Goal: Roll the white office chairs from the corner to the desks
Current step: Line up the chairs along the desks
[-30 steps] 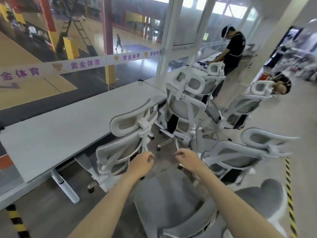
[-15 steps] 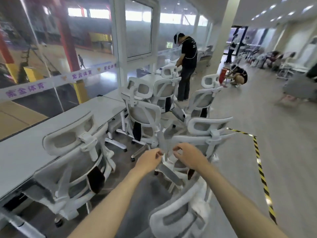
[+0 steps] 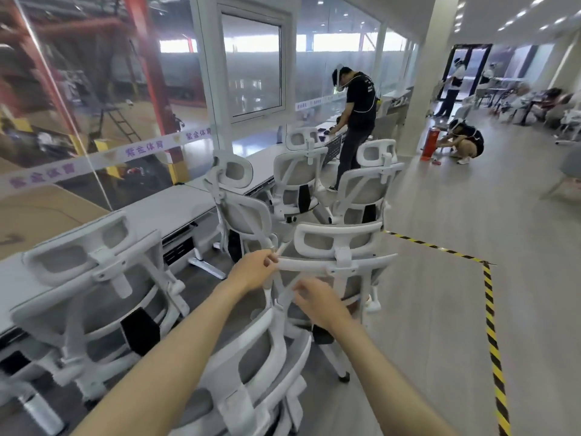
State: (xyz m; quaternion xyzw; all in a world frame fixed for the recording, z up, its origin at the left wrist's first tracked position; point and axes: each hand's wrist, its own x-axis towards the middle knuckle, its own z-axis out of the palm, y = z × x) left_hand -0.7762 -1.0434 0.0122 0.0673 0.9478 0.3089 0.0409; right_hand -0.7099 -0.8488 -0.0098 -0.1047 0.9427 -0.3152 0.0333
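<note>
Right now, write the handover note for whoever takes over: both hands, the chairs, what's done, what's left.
Left hand grips the top rail of the middle chair at its backrest. Right hand is at a lower strut of the same back; its grip is too blurred to tell.
Left chair stands against the desk. Nearest chair sits just below the arms; further chairs bunch ahead.
Done: apparently one chair placed.
Left: roll the middle chair and the rest to the desks.
</note>
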